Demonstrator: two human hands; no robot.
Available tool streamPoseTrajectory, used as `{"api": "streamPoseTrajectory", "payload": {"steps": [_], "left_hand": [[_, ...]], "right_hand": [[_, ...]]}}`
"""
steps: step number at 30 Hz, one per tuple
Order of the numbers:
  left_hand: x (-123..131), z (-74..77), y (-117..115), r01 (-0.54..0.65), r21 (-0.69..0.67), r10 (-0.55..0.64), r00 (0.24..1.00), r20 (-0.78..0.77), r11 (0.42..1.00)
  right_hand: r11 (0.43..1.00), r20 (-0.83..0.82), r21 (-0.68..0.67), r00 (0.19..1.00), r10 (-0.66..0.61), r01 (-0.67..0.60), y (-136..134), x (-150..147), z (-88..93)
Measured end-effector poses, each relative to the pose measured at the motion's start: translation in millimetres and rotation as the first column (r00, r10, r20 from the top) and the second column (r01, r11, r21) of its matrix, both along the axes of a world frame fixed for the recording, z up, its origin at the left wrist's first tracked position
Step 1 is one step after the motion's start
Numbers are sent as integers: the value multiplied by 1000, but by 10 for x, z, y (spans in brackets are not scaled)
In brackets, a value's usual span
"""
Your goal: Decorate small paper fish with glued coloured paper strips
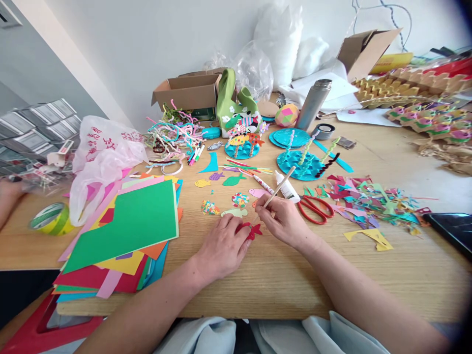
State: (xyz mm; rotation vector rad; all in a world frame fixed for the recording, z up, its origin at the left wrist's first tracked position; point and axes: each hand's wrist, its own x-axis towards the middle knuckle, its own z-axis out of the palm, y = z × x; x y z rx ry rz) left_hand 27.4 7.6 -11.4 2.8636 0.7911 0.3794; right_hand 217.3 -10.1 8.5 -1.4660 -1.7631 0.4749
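My left hand (223, 246) lies on the wooden table (280, 275), fingers curled down on a small red paper fish (253, 230) and pinning it. My right hand (282, 219) is closed in a pinch round a thin wooden stick (280, 187), held like a pen, its lower end near the red fish. Small paper fish cut-outs (236, 212) lie just beyond both hands. Red-handled scissors (315, 207) and a white glue bottle (287, 188) are right of my right hand.
A stack of coloured paper with a green sheet (129, 221) on top lies at left, beside a tape roll (51, 219) and plastic bag (99, 157). Teal discs (304, 164), paper scraps (368, 201), pipe cleaners (173, 135), cardboard boxes (188, 91) and a steel flask (313, 103) sit behind. Another person's hand (7, 199) shows at far left.
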Motion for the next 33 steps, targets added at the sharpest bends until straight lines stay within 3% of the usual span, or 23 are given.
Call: {"api": "streamPoseTrajectory", "payload": {"steps": [33], "left_hand": [[-7,-10,6,-2,-19,1,1000,-23,1000]], "right_hand": [[999,10,-46,1000,8,-7,14,1,-39]]}}
